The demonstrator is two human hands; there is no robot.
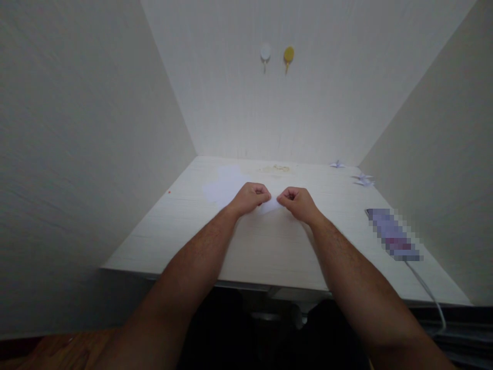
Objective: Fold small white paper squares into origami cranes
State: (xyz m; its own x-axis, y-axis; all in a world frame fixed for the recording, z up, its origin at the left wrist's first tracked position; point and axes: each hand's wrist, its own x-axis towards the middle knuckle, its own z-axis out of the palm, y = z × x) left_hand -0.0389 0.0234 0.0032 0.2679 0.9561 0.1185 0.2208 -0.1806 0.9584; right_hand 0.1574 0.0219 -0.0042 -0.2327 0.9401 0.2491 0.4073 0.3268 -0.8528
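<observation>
Between my hands is a small piece of white paper (270,206), just above or on the pale desk (269,252). My left hand (252,199) pinches its left side with thumb and fingertips. On the other side my right hand (296,202) pinches the paper's right edge, fingers curled. A small gap separates the two pinches. Much of the paper's outline is hidden by the hands. Left of and behind my left hand lie loose sheets of white paper (223,183), spread over one another.
Folded paper cranes (364,180) sit in the far right corner, another crane (337,164) by the back wall. A blurred-out phone-like device (393,235) with a white cable (425,288) lies on the right. White (265,52) and yellow (288,54) hooks hang on the wall. Walls enclose three sides.
</observation>
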